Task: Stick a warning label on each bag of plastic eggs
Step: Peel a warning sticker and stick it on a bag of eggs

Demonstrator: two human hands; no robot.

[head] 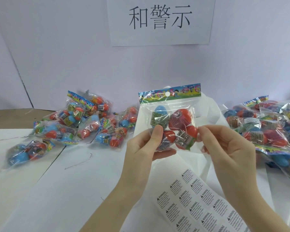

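Observation:
I hold one clear bag of plastic eggs (170, 121) upright in front of me; it has a colourful header card and blue and red eggs inside. My left hand (146, 146) grips its lower left corner, thumb on the front. My right hand (224, 144) pinches the bag's lower right edge between thumb and fingertips. A sheet of white warning labels (196, 201) lies on the table below my hands. I cannot tell whether a label is on the held bag.
A heap of egg bags (77, 121) lies at the left, another pile (266, 126) at the right. A white plastic bag (206, 118) lies behind the held bag. A paper sign (161, 19) hangs on the back wall. White paper (57, 181) covers the table.

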